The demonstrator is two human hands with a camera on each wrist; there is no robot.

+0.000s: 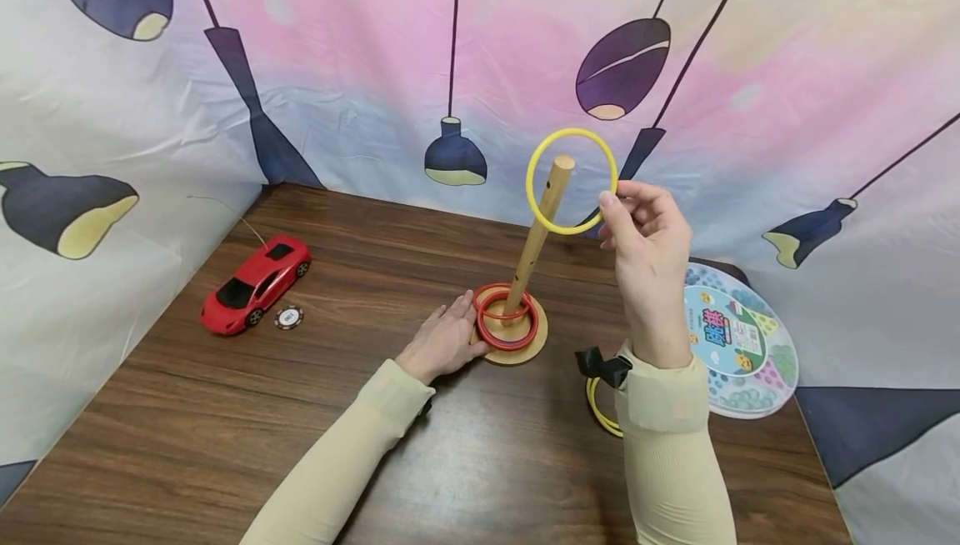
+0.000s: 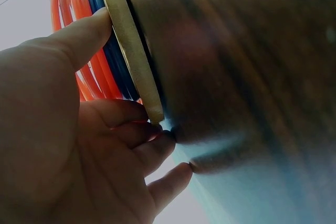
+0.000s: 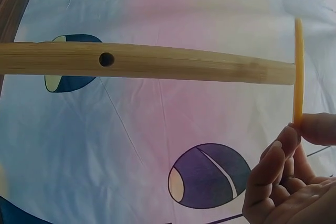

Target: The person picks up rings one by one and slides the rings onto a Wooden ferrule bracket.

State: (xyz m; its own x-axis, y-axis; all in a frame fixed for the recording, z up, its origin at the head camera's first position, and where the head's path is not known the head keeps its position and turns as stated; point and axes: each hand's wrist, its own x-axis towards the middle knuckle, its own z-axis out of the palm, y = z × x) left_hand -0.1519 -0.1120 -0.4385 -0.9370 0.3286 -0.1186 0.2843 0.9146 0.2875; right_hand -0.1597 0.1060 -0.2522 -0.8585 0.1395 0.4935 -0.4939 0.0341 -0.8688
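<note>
My right hand [image 1: 647, 232] pinches a yellow ring [image 1: 572, 181] between thumb and fingertips [image 3: 290, 136], holding it up at the top end of the wooden peg [image 1: 534, 238]. In the head view the peg's tip shows inside the ring's circle; in the right wrist view the ring stands edge-on just at the end of the peg [image 3: 157, 62], and I cannot tell whether it touches.

The peg rises, tilted slightly, from a round wooden base [image 1: 525, 349] near the middle of the desk [image 1: 315, 412], toward the back edge. Red rings [image 1: 507, 319] lie stacked on the base around the peg. In the left wrist view blue rings [image 2: 114, 59] show too, lying between the orange-red ones [image 2: 79, 35] and the base.

My left hand [image 1: 444, 343] rests flat on the desk with relaxed fingers, touching the left rim of the base [image 2: 131, 51].

A red toy car [image 1: 256, 282] sits near the left edge with a small round chip [image 1: 288, 317] just beside it. A round game board [image 1: 738, 345] lies at the right edge. More yellow rings [image 1: 600, 412] lie by my right sleeve.
</note>
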